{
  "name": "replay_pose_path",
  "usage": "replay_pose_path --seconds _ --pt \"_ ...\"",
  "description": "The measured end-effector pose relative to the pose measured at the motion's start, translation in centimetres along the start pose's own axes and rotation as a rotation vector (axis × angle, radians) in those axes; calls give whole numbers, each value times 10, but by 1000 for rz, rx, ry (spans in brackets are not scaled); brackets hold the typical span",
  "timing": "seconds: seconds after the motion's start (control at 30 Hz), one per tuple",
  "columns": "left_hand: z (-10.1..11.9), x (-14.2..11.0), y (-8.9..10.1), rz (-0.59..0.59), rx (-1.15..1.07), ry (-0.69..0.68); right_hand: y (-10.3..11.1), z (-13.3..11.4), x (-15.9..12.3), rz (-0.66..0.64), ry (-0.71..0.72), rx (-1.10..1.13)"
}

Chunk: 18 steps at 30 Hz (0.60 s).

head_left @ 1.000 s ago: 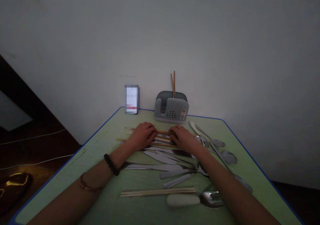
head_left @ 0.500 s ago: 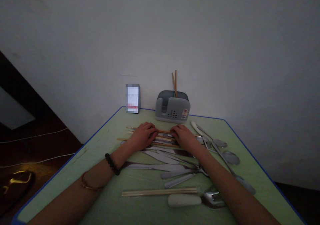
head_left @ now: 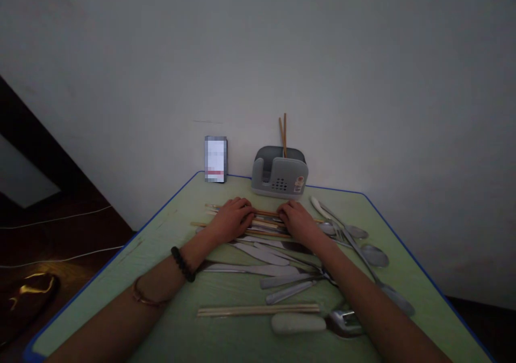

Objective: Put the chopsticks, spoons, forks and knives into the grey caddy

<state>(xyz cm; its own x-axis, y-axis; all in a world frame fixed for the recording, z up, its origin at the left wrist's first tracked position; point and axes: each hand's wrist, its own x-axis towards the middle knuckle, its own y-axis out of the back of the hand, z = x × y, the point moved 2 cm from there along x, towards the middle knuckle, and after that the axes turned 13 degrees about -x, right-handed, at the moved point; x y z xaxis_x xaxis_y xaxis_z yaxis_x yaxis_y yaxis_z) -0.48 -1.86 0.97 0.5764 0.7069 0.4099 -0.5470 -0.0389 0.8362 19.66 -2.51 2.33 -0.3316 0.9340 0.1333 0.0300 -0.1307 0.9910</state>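
My left hand point(head_left: 231, 220) and my right hand point(head_left: 297, 220) rest over a pile of cutlery, fingers curled down at either end of a brown chopstick point(head_left: 266, 212). Both hands are closed on it, though its ends are hidden beneath them. Under and in front of them lie more chopsticks point(head_left: 268, 232), several table knives point(head_left: 253, 269) and metal handles point(head_left: 291, 291). A gray cutlery holder point(head_left: 288, 183) stands just behind, with two chopsticks point(head_left: 285, 135) upright in it. Spoons point(head_left: 374, 255) lie to the right of my right hand.
A phone point(head_left: 215, 160) leans on the wall at the back of the green table point(head_left: 161, 223). Nearest me lie a bundle of chopsticks point(head_left: 258, 310) and a fork with a white handle point(head_left: 298, 323). White cords point(head_left: 60, 223) run at the left.
The view has shifted very slightly. Both hands stay in the same place on the chopstick, with no clear movement of anything else.
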Motion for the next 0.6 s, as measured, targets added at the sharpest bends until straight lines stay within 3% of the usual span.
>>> replay_pose_path --seconds 0.4,0.6 --pt "-1 0 0 -5 3 6 2 -3 0 -44 -18 -50" --pt "-3 1 0 29 -24 39 9 2 -2 47 8 -21"
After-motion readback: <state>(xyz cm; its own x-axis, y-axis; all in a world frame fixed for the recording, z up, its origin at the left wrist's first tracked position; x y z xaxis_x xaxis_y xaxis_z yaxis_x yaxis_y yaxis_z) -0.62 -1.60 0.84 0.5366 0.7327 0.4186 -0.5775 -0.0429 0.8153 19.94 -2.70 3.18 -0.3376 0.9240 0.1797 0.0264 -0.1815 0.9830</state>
